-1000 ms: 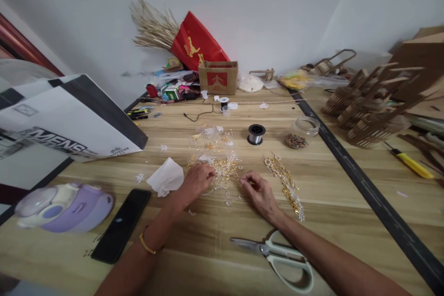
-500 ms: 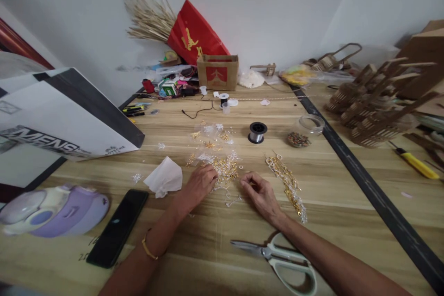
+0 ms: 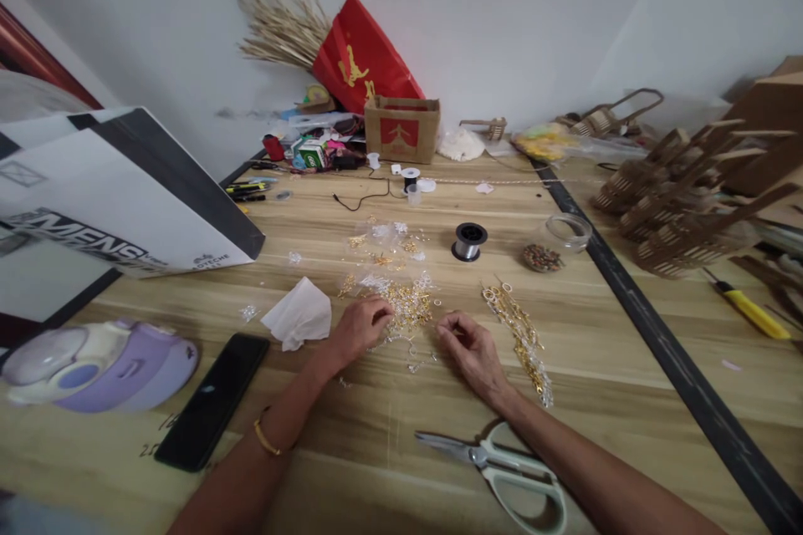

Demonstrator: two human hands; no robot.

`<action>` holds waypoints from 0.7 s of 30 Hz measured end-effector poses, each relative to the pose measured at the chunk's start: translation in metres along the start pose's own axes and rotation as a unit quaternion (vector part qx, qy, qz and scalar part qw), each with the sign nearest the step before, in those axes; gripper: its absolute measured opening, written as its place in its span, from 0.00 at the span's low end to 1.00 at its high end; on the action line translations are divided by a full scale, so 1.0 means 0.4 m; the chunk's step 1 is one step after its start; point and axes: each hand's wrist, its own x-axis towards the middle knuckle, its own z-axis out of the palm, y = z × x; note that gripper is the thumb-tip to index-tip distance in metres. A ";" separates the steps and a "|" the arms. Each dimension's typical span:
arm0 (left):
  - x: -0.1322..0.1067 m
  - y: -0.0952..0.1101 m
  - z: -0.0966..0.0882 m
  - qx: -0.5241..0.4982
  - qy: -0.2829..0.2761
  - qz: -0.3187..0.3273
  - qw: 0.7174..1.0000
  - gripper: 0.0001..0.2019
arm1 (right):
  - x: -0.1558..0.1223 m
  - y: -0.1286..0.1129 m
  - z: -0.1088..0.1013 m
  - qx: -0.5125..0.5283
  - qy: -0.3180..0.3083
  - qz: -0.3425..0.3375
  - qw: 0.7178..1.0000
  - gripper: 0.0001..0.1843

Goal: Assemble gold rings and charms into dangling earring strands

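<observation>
Left hand (image 3: 362,324), right hand (image 3: 467,347) being held curled near beads (image 3: 411,303); cannot tell if anything being pinched. Risk: beads being bumped off near edge of table (image 3: 351,435) by left hand.

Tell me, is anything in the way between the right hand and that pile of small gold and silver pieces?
Nothing visible blocks the right hand from the pile. One small ring lies flat beside the pile's right edge, too low to look like an obstacle.

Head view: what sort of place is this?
Probably a small craft or jewellery workspace: a pile of tiny gold- and silver-coloured pieces lies on a wood-grained table, with a spool beyond it and scissors nearer the camera.
</observation>
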 end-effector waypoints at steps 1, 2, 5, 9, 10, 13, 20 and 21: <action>0.001 0.000 -0.002 -0.033 0.010 -0.022 0.999 0.06 | 0.000 0.000 0.000 -0.002 0.001 -0.001 1.000 0.11; 0.002 0.000 -0.003 -0.066 0.019 -0.043 0.997 0.06 | 0.000 0.001 0.000 -0.003 0.001 -0.001 1.000 0.12; 0.002 -0.006 -0.001 -0.152 0.032 -0.085 0.984 0.07 | 0.000 0.000 0.001 -0.006 -0.001 0.001 1.000 0.12; 0.001 -0.025 0.011 -0.226 0.027 -0.108 0.968 0.09 | 0.001 0.002 0.000 -0.011 -0.002 0.011 1.000 0.13; 0.001 -0.028 0.014 -0.236 0.025 -0.110 0.965 0.09 | 0.001 0.002 0.000 -0.012 -0.003 0.013 1.000 0.13; 0.002 -0.031 0.019 -0.247 0.023 -0.108 0.963 0.09 | 0.001 0.006 0.000 -0.010 -0.005 0.012 1.000 0.13; 0.001 -0.027 0.016 -0.232 0.034 -0.087 0.968 0.08 | 0.000 0.007 0.002 -0.001 -0.008 0.023 1.000 0.12; 0.000 -0.027 0.016 -0.232 0.034 -0.084 0.968 0.08 | 0.000 0.006 0.002 0.000 -0.008 0.024 1.000 0.12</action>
